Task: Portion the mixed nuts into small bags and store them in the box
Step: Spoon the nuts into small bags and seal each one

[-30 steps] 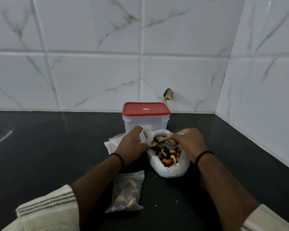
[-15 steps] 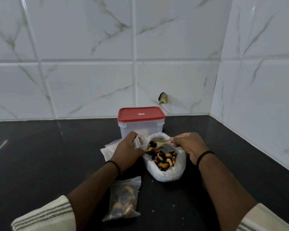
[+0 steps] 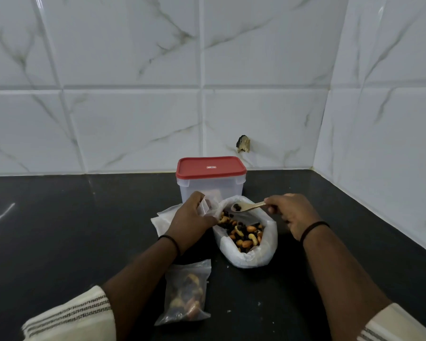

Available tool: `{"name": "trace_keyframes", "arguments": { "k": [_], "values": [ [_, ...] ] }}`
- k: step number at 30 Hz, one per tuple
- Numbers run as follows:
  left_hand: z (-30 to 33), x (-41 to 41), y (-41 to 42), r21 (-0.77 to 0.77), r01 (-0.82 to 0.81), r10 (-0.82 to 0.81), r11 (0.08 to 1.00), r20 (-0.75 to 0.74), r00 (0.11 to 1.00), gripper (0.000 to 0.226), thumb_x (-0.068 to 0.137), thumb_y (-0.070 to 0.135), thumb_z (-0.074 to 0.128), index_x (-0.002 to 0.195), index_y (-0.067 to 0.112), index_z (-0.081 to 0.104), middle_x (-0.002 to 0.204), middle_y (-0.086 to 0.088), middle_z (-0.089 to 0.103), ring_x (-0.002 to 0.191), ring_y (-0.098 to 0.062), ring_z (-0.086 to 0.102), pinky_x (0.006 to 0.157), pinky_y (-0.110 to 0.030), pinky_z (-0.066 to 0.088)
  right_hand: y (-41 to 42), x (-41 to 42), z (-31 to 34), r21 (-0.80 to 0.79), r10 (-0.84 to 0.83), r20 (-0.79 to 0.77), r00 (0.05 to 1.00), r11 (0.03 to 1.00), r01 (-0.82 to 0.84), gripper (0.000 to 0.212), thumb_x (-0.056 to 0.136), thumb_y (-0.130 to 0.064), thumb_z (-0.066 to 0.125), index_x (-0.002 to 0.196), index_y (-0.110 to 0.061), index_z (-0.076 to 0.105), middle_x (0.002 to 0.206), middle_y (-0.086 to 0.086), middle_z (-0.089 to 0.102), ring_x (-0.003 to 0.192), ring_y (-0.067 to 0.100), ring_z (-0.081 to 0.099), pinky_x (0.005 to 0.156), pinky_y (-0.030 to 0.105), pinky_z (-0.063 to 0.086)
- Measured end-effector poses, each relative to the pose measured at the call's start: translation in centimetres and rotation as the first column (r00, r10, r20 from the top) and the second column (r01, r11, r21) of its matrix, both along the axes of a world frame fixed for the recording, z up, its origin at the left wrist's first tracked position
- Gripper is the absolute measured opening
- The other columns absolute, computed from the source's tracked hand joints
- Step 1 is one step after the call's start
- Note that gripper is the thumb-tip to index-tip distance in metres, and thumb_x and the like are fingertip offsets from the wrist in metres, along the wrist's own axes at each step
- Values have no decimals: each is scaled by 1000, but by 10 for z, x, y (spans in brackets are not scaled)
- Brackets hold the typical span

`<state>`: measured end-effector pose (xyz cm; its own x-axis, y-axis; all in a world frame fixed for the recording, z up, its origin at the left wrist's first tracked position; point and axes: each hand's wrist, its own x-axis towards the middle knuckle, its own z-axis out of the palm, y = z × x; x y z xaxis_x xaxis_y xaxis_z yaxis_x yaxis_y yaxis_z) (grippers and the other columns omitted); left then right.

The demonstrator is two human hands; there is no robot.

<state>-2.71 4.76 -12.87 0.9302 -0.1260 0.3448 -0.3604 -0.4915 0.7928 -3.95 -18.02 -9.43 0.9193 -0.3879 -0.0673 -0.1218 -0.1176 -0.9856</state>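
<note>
The right hand (image 3: 290,214) grips the handle of a wooden spoon (image 3: 247,206). The spoon bowl carries a few dark pieces and hangs over the far end of the large white bag (image 3: 268,239). The left hand (image 3: 191,219) pinches the mouth of a small clear bag (image 3: 208,206) and holds it at the 9 o'clock edge of the large bag, close to the spoon bowl.

Progress, as judged from the layout:
- One small filled bag (image 3: 186,295) lies flat on the black counter (image 3: 59,230) at 6 o'clock of the left hand, beside the left forearm. It counts as one portion completed.
- The bag in the left hand is the portion in work. The spoon load has not yet gone in.
- The mixed nuts (image 3: 241,233) fill much of the large bag, so several portions probably remain.
- The storage box (image 3: 210,185) stands at 12 o'clock of the hands, near the tiled wall, with its red lid (image 3: 210,167) on. No portion bag is visibly stored. Opening, loading and closing remain.

Limits of view:
- The left hand covers most of the small clear bag, so its fill level cannot be determined.
- Whether the filled bag is sealed cannot be determined.
- The translucent box wall does not show the contents clearly.
- White plastic sheets (image 3: 164,217) at 9 o'clock of the left hand are partly hidden. They may be spare bags.
</note>
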Motion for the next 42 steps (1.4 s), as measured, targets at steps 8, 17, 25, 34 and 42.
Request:
{"name": "trace_keyframes", "arguments": {
  "k": [8, 17, 25, 34, 42],
  "values": [
    [5, -2, 0, -51, -8, 7, 999, -2, 1000, 32, 77, 18, 76, 100, 20, 53, 93, -2, 64, 88, -22, 62, 74, -34, 51, 15, -16, 17, 34, 123, 161, 979, 991, -130, 16, 88, -18, 68, 85, -2, 69, 64, 0, 58, 43, 5, 37, 38, 19, 29],
    [3, 0, 2, -76, 12, -13, 997, -25, 1000, 36, 78, 19, 76, 109, 22, 57, 101, 0, 67, 94, -19, 63, 86, -46, 54, 27, -24, 21, -348, 488, 352, 799, 860, -372, 14, 88, -6, 71, 95, -18, 75, 85, -2, 76, 72, 1, 67, 66, 12, 48],
    [5, 0, 3, -73, -1, 2, 997, 5, 1000, 30, 78, 20, 78, 103, 16, 61, 98, -1, 67, 92, -22, 62, 86, -46, 53, 29, -25, 21, -392, 578, 374, 725, 807, -442, 26, 84, 5, 71, 90, -19, 77, 91, 2, 76, 85, 13, 71, 78, 20, 56],
    [4, 1, 3, -64, -13, 13, 998, -2, 1000, 25, 79, 25, 77, 93, 21, 57, 96, -3, 66, 91, -22, 62, 82, -44, 54, 29, -22, 21, 59, 200, 439, 876, 966, -251, 13, 90, 0, 60, 93, -5, 72, 82, 15, 75, 56, 14, 55, 51, 25, 44],
    [2, 1, 2, 124, -64, 57, 990, 60, 997, 31, 78, 31, 77, 99, 21, 56, 87, 8, 64, 77, -7, 60, 65, -23, 47, 16, -4, 1, -494, -95, 235, 967, 845, 203, 15, 88, -26, 59, 76, -17, 60, 72, -1, 64, 68, 18, 61, 55, 29, 45]
  ]
}}
